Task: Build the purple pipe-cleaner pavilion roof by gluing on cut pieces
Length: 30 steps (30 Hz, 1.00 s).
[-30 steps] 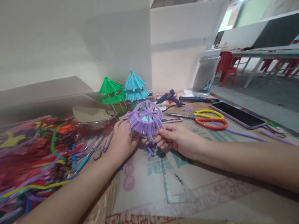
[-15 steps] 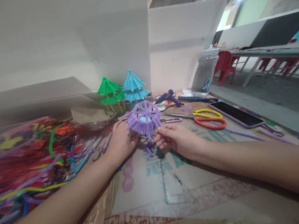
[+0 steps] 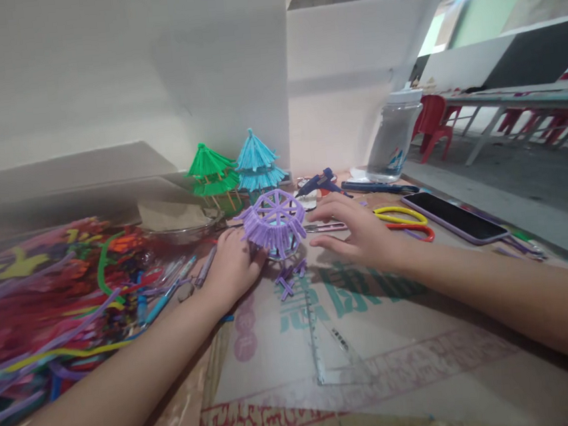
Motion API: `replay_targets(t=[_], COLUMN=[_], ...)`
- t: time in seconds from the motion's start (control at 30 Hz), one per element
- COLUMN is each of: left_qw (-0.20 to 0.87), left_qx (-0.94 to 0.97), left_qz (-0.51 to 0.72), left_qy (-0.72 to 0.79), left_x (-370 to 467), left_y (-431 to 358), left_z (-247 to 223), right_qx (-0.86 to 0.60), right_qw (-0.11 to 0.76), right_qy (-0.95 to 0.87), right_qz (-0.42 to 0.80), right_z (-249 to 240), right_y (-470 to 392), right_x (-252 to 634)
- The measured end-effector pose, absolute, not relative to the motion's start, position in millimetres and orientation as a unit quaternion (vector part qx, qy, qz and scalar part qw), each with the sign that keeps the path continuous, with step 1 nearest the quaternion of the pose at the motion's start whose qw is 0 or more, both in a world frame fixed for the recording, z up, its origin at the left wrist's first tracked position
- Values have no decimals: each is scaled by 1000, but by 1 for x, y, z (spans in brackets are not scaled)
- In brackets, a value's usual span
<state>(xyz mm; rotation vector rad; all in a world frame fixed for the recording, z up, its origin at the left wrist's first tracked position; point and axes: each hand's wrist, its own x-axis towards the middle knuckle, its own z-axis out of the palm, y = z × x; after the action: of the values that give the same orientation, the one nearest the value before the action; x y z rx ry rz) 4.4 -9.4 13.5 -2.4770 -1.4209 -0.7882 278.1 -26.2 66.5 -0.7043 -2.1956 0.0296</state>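
A purple pipe-cleaner pavilion model (image 3: 275, 224) stands on the cardboard, its round top a spoked ring with a fringe of short strips. My left hand (image 3: 233, 261) is closed on its left side, with the fingertips partly hidden behind it. To its right, my right hand (image 3: 351, 233) is apart from the model, thumb and fingers spread with nothing between them. That hand is above the scissors (image 3: 405, 218) and covers their blades. Short purple pipe-cleaner pieces (image 3: 288, 283) lie just in front of the model.
Green (image 3: 210, 173) and blue (image 3: 256, 162) pavilion models stand behind. A glue gun (image 3: 324, 181), a bottle (image 3: 394, 135), a utility knife (image 3: 379, 187) and a phone (image 3: 455, 216) are at the back right. Pipe cleaners (image 3: 61, 295) heap up on the left; a clear set square (image 3: 318, 354) lies in front.
My right hand has let go of the model's fringe, opened and moved right and up over the scissors. My left hand has stayed at the model.
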Motion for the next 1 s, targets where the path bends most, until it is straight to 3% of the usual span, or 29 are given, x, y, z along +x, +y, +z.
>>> replay_targets(t=[0.1, 0.2, 1.0], left_qw=[92, 105, 104], left_qx=[-835, -836, -839], left_qz=[-269, -266, -261], left_qy=[-472, -469, -465], left_x=[5, 5, 7], left_y=[-11, -12, -15], left_z=[14, 14, 17], right_qx=[-202, -194, -215], right_qw=[382, 378, 386], right_qy=[-889, -876, -872], right_qz=[-152, -226, -210], right_z=[69, 67, 62], right_y=[-27, -29, -25], right_x=[278, 272, 261])
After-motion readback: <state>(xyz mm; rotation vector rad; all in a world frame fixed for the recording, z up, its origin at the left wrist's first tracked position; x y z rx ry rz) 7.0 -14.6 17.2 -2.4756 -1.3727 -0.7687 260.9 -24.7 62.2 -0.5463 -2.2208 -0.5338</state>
